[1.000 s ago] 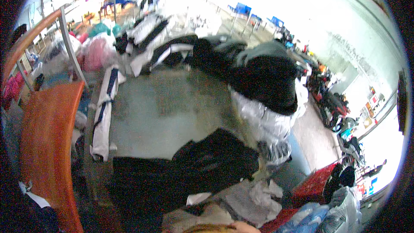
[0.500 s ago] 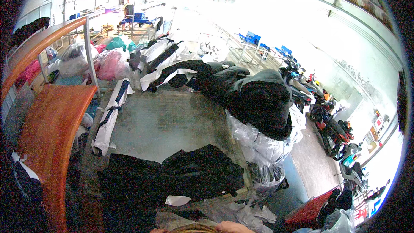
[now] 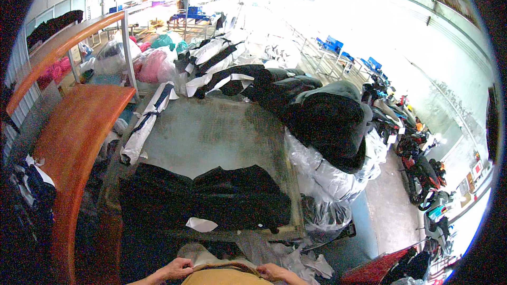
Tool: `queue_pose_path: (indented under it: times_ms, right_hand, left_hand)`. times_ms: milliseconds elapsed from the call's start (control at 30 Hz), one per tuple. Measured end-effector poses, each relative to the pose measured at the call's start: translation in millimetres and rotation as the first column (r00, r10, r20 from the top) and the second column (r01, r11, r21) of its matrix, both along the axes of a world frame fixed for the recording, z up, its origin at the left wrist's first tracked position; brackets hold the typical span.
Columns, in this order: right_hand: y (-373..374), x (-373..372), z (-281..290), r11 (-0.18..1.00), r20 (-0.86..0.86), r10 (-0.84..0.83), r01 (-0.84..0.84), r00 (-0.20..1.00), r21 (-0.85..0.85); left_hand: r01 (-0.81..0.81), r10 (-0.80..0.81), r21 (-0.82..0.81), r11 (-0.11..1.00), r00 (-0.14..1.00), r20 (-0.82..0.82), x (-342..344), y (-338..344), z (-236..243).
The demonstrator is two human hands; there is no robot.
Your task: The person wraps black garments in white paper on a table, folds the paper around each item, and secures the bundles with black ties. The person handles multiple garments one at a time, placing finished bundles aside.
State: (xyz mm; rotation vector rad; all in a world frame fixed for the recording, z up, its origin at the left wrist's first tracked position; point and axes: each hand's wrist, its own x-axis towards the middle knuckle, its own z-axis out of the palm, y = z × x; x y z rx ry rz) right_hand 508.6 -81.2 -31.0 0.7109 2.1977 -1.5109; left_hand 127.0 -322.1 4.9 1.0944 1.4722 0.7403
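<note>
At the lower edge, my left hand is closed, its fingers pinching the rim of a tan cloth. My right hand grips the same rim further right, partly cut off by the frame. The cloth spans between both hands close to my body; whether I wear it cannot be made out. Just beyond lies black fabric, spread in folds across the near part of a grey table. A white paper piece rests on its near edge. Neither hand touches the black fabric.
A white wrapped roll lies along the table's left side. An orange curved panel stands left of it. Large dark fabric rolls sit at the right over plastic-wrapped bundles. Motorcycles line the right wall; a person is far off.
Both hands have come further into view at the lower edge, and more of the tan cloth shows between them. The scene has shifted as my head moved.
</note>
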Motion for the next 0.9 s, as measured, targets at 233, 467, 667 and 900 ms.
queue_pose_path:
  times_ms: [233, 467, 667, 900]
  right_hand:
    - [-29.1, 34.9, 31.1, 0.892, -0.148, -0.429, 0.392, 0.891, -0.227]
    - [3.4, 11.0, 15.3, 0.976, -0.058, -0.184, 0.175, 0.981, -0.130]
    - [6.9, 5.1, -31.7, 0.980, -0.029, -0.193, 0.192, 0.981, -0.042]
    - [12.8, 16.6, -67.3, 0.986, -0.044, 0.055, -0.061, 0.998, -0.153]
  left_hand:
    - [-0.055, 0.091, -0.192, 0.980, 0.979, 0.183, 5.2, -9.8, -1.3]
    - [0.417, -0.395, -0.345, 0.841, 0.909, 0.134, -1.3, 47.8, 0.7]
    - [0.421, -0.414, -0.097, 0.902, 0.906, 0.083, 4.4, 54.8, -70.4]
    - [0.241, -0.240, -0.072, 0.968, 0.971, 0.023, 9.6, 41.5, -93.7]
